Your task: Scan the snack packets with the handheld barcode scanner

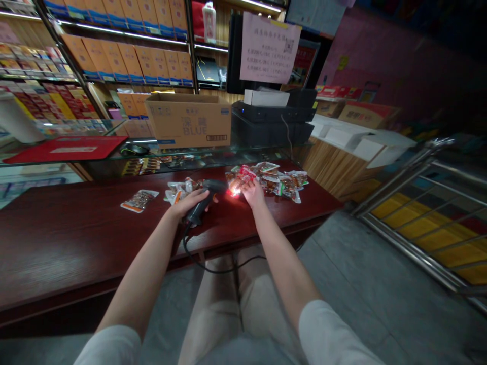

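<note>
Head view. Clock directions are read from the scanner, with 12 pointing away from the wearer.

The left hand [194, 201] has its fingers wrapped around the grip of the black plastic scanner [213, 187]; the hand covers part of the grip. The right hand [254, 193], at 3 o'clock, has its fingers clamped on the edge of a red packet [246, 175]. The packet is located just beside the scanner head, above the desk [72, 233]. Red-white glare washes out its lower corner, and its print is unreadable.

A heap of packets [283, 183] lies at 3 o'clock: glossy, crinkled film with brown contents. Packets overlap, so the count cannot be told. A smaller pile [182, 188] at 10 o'clock is partly hidden by the left hand and scanner. At 9 o'clock, a flat, clear packet [139, 201] with an orange strip lies alone.

The desk is smooth, dark red and reflective; its left end is cut off by the frame. A flexible black cable [201, 267] loops from 7 to 5 o'clock; its far end is hidden by the right arm.

At 12 o'clock, an open-topped cardboard box [190, 121] stands on a glass case [171, 154]; the box's contents cannot be seen.
</note>
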A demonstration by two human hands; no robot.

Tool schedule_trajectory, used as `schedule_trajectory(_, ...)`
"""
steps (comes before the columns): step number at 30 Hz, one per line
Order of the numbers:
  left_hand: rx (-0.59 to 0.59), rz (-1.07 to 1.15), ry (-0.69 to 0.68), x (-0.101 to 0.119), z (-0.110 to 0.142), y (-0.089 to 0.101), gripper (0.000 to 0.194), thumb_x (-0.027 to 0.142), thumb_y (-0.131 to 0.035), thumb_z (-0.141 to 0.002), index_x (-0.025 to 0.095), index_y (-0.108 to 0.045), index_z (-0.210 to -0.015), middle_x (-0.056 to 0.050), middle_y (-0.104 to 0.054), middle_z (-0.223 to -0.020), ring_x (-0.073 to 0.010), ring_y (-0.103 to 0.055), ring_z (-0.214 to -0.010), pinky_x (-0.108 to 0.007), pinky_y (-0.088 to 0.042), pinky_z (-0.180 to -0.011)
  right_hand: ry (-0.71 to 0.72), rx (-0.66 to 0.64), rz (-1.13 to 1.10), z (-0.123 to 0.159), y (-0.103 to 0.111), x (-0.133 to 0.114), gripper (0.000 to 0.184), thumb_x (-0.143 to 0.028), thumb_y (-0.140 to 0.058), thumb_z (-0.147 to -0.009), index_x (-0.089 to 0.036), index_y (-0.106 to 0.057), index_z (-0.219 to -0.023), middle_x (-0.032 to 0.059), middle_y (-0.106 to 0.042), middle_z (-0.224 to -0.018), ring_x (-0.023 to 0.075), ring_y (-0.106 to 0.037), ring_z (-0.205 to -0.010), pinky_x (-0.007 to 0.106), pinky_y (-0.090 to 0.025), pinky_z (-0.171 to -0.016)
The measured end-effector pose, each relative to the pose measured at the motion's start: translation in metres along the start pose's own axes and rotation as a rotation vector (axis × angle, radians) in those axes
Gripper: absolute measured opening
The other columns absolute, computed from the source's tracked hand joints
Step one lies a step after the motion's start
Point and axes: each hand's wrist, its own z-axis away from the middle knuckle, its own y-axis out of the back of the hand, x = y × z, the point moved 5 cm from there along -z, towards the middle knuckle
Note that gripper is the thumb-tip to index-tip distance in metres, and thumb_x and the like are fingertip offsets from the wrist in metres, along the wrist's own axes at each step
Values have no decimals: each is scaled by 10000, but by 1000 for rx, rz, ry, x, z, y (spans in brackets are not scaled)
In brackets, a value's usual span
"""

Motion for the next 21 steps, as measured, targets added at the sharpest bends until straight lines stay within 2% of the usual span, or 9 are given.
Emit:
schedule_trajectory(2,11,1,-17,0,0,0,490,594,-805,-705,147,-767,-902,-135,-754,-876,-171,-615,-558,-266,-475,-509,106,-8,15,-1,2,-16,100,-331,-525,-869,-263,-453,-879,-6,-633,-885,154,-622,-799,345,-553,-794)
schedule_trajectory(7,3,18,-7,-2,-1,1,529,599,-803,-706,139,-746,-960,-141,-765,-893,-166,-609,-558,-262,-472,-510,340,24,120,-18,10,-79,196,-232,-500,-819,-299,-394,-969,-37,-614,-895,153,-632,-781,356,-556,-724)
schedule_trajectory(11,4,-4,-16,-3,-2,3,481,570,-774,-757,138,-754,-967,-117,-739,-786,-176,-619,-569,-261,-474,-519,555,208,374,-42,23,-133,405,-173,-443,-799,-314,-347,-1166,32,-560,-1119,168,-639,-856,383,-568,-699)
schedule_trajectory(13,13,-16,-26,-4,-2,4,436,554,-758,-779,146,-761,-933,-106,-722,-745,-178,-621,-571,-260,-476,-525,660,298,545,-51,32,-151,417,-156,-391,-797,-277,-376,-1196,79,-542,-1190,187,-637,-914,419,-569,-756)
schedule_trajectory(15,28,-7,-32,-3,-1,6,405,543,-752,-788,157,-761,-910,-101,-721,-744,-176,-618,-564,-262,-477,-524,733,376,760,-55,42,-158,307,-151,-369,-799,-224,-460,-1083,97,-576,-1132,211,-619,-986,450,-536,-887)
schedule_trajectory(17,42,15,-26,-3,-1,7,379,523,-755,-790,162,-757,-905,-95,-716,-732,-177,-617,-557,-261,-470,-514,770,428,955,-52,53,-155,205,-162,-369,-816,-205,-500,-967,108,-614,-1049,230,-599,-1024,464,-474,-994)
schedule_trajectory(21,56,56,-6,0,1,4,337,474,-780,-777,156,-752,-886,-104,-724,-771,-174,-617,-553,-273,-471,-525,782,463,1241,-38,75,-134,190,-218,-407,-857,-194,-564,-961,157,-641,-1095,278,-575,-1095,501,-415,-1046)
